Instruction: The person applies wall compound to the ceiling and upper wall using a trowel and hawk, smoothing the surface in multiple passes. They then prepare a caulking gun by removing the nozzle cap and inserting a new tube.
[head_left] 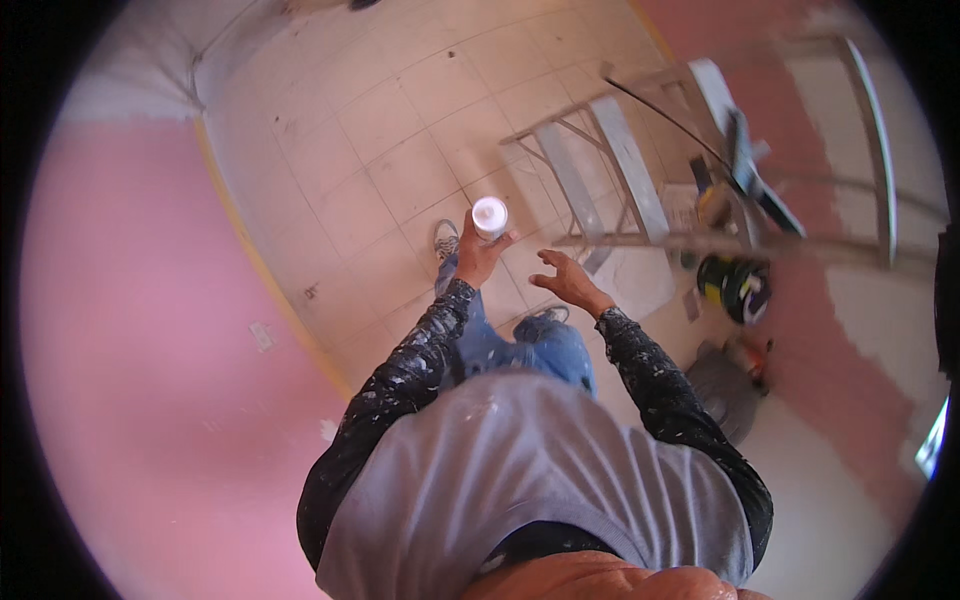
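My left hand (480, 255) is wrapped around a white cylindrical container (490, 217) with a round pale top, held upright in front of my legs. From above, I cannot tell whether it is a spray can or a bottle. My right hand (572, 281) hangs a little to the right, fingers spread and curved, with nothing in it. A gap separates it from the container. Paint spatters mark both dark sleeves.
A metal stepladder (628, 170) stands close on the right, with a long-handled tool (672, 122) across it. Beyond its legs are a black bucket (735, 285) and a grey bundle (722, 390). Partly pink walls (150, 300) flank the tiled floor (400, 140), with yellow edging (245, 235) along the left.
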